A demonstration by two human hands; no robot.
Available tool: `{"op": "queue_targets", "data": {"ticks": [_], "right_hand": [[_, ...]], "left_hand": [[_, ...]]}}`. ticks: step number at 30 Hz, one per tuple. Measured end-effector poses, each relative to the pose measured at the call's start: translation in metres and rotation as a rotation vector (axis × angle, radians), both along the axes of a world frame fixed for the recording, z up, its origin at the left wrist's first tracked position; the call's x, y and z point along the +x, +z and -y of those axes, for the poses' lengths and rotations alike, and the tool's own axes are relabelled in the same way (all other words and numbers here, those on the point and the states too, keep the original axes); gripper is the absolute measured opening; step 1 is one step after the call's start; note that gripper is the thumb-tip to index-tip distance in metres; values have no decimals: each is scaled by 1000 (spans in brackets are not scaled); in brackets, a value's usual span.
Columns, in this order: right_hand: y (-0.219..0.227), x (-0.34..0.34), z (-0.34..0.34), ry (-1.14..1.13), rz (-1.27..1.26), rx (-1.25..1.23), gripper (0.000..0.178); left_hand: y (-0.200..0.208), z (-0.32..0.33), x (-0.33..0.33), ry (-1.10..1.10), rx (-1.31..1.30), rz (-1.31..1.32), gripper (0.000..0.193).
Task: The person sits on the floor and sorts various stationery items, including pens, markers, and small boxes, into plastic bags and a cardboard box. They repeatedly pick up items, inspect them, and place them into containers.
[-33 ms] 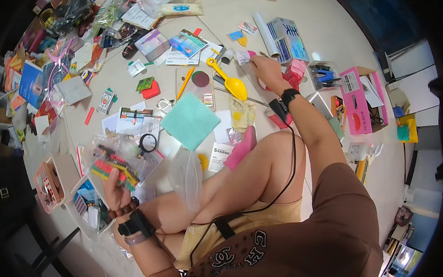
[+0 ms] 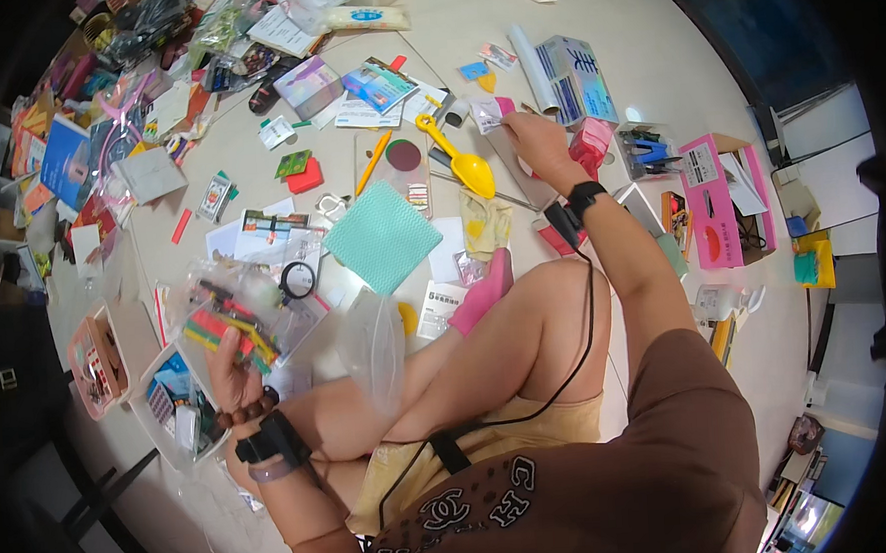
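Observation:
My left hand [image 2: 230,376] is closed on a clear plastic bag [image 2: 225,280] with red, yellow, green and black sticks inside. It holds the bag above the floor at the left, next to a white bin [image 2: 222,450]. Stretched out to the far right, my right hand [image 2: 539,149] pinches a small whitish packet [image 2: 488,117]. A pink item shows just behind the packet. Near that hand lie a yellow toy shovel [image 2: 472,175] and a crumpled red-and-pink package [image 2: 590,145]. Between my hands a mint-green textured sheet [image 2: 383,237] rests on the floor.
A clear plastic container [image 2: 374,345] stands by my leg, near a pink object [image 2: 484,292]. At the right are a pink box [image 2: 708,208] and a clear box with blue items [image 2: 649,153]. Bags and papers are heaped at the far left. A black cable [image 2: 588,319] crosses my knee.
Both hands keep their holds. Only a very slight shift of the whole picture shows.

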State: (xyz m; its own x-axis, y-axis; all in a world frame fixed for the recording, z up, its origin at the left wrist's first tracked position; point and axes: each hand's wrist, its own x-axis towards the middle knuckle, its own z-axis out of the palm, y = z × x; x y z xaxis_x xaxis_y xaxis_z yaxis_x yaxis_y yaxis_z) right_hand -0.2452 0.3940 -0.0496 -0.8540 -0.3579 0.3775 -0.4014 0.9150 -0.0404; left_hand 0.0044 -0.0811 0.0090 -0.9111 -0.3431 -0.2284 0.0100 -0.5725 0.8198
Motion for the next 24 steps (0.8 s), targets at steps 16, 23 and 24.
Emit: {"op": "queue_targets", "data": {"ticks": [16,23,24], "right_hand": [[133,148,136,341,1,-313,13],[172,200,260,787,-64,-346,14],[180,210,278,854,-80,-342,15]], "left_hand": [[-3,-6,-5,-46,66,-98,32],[-11,-9,-12,1,202,-278,43],[-12,-10,-11,29,178,-294,42]]}}
